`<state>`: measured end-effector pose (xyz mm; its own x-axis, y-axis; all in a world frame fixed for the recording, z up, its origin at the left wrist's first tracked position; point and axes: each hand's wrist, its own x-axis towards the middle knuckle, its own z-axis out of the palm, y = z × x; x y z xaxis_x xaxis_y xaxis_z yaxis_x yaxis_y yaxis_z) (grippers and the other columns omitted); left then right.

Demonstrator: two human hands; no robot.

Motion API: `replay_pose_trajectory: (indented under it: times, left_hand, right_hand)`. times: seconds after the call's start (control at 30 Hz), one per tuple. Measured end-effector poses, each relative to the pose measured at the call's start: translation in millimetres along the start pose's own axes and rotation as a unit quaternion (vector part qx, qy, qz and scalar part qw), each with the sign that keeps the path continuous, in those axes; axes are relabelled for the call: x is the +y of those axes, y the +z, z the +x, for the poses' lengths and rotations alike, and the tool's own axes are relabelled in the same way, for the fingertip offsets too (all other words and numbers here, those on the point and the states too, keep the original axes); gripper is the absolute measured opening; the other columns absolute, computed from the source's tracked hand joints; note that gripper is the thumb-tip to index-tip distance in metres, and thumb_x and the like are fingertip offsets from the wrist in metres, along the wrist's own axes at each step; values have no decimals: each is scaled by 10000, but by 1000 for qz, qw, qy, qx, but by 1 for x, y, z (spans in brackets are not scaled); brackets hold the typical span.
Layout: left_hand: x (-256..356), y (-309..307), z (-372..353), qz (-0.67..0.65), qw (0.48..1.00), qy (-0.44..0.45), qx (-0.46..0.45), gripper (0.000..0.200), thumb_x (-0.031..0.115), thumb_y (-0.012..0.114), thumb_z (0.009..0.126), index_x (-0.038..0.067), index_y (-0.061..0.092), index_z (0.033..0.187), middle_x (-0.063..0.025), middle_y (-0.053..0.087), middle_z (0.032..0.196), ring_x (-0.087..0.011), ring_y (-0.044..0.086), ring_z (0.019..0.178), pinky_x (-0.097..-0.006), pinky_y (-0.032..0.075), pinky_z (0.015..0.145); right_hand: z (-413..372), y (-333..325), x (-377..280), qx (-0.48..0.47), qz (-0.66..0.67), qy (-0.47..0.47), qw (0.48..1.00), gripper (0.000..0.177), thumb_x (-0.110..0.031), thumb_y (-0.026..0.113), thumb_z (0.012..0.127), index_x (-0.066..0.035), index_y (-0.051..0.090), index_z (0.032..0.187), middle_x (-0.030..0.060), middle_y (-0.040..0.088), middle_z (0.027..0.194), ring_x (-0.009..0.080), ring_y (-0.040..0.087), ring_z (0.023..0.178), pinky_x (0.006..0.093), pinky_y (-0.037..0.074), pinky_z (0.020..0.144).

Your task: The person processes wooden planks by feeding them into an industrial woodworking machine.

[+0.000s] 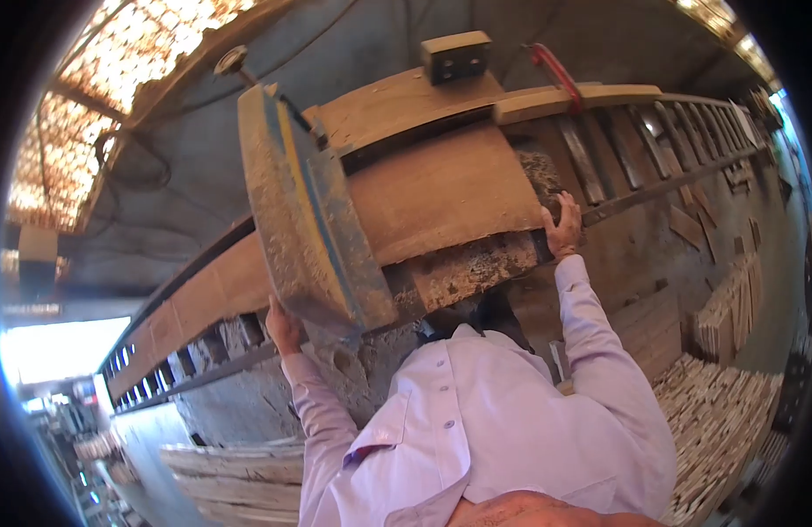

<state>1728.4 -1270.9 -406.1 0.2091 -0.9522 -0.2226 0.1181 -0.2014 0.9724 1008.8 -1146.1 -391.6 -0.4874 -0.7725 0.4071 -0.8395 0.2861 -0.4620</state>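
Observation:
A wide wooden board (450,184) lies across the roller table and passes under a dusty machine housing (305,220) with blue and yellow stripes. My right hand (562,227) is at the board's near right corner, its thumb against the end and its fingers curled up beside it. Left of the housing, my left hand (284,327) holds the near edge of the board; part of its fingers is hidden. The board's left stretch (204,294) continues along the table. Whatever lies inside the housing is out of sight.
A wooden fence (397,110) with a block (456,58) on top runs behind the board. A red clamp (555,75) grips a wooden strip. Metal rollers (617,149) extend right. Stacked wood (718,430) stands at lower right; more planks (235,474) lie at lower left.

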Motion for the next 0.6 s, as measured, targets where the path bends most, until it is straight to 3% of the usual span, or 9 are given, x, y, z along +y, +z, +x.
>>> replay_pose_trajectory:
  times: [0.13, 0.17, 0.27, 0.37, 0.47, 0.53, 0.6]
  left_hand:
    - [5, -21, 3, 15, 995, 3, 99, 354, 283, 564, 1047, -4, 591, 1253, -132, 680, 1111, -217, 687, 987, -369, 568, 809]
    - [20, -10, 2, -73, 983, -72, 150, 344, 272, 554, 1053, -16, 570, 1240, -121, 663, 1120, -232, 682, 992, -383, 584, 793]
    - [22, 8, -6, -51, 984, 8, 171, 371, 366, 544, 1053, 14, 596, 1159, -105, 666, 1037, -224, 687, 871, -397, 619, 691]
    - [18, 13, -4, 88, 973, 60, 204, 349, 364, 527, 1059, 35, 613, 1139, -83, 660, 1010, -203, 668, 840, -389, 620, 665]
    - [19, 17, -4, 75, 969, 29, 234, 346, 353, 513, 1065, 30, 628, 1118, -75, 661, 1010, -187, 661, 848, -378, 620, 654]
    - [15, 14, -2, 142, 961, 57, 231, 340, 345, 512, 1066, 33, 633, 1119, -69, 663, 1008, -178, 658, 848, -374, 620, 652]
    - [18, 16, -2, 124, 962, 56, 235, 335, 342, 513, 1065, 37, 639, 1122, -64, 667, 1010, -171, 656, 850, -372, 617, 650]
  right_hand:
    - [0, 0, -2, -14, 9, 9, 1000, 607, -431, 643, 940, -19, 541, 1374, 192, 492, 1490, 347, 395, 1440, 490, 235, 1222]
    - [1, -2, -4, -14, 10, 12, 1000, 606, -431, 641, 943, -20, 539, 1376, 192, 491, 1490, 344, 392, 1442, 489, 233, 1223]
    - [2, -7, -10, -24, 12, 22, 999, 605, -428, 636, 949, -17, 534, 1381, 188, 487, 1494, 340, 384, 1449, 486, 225, 1227]
    - [3, -6, -9, -24, 15, 19, 999, 608, -429, 632, 955, -10, 531, 1384, 186, 486, 1495, 338, 380, 1452, 486, 221, 1228]
    - [2, -7, -9, -22, 14, 16, 1000, 611, -427, 634, 954, -5, 529, 1384, 187, 488, 1493, 337, 382, 1452, 486, 219, 1229]
    - [1, -7, -8, -22, 11, 13, 1000, 610, -428, 638, 953, -7, 533, 1380, 189, 489, 1492, 340, 386, 1449, 487, 224, 1227]
    - [3, -6, -10, -20, 9, 13, 1000, 607, -428, 642, 950, -8, 538, 1376, 190, 493, 1488, 343, 392, 1445, 486, 231, 1225]
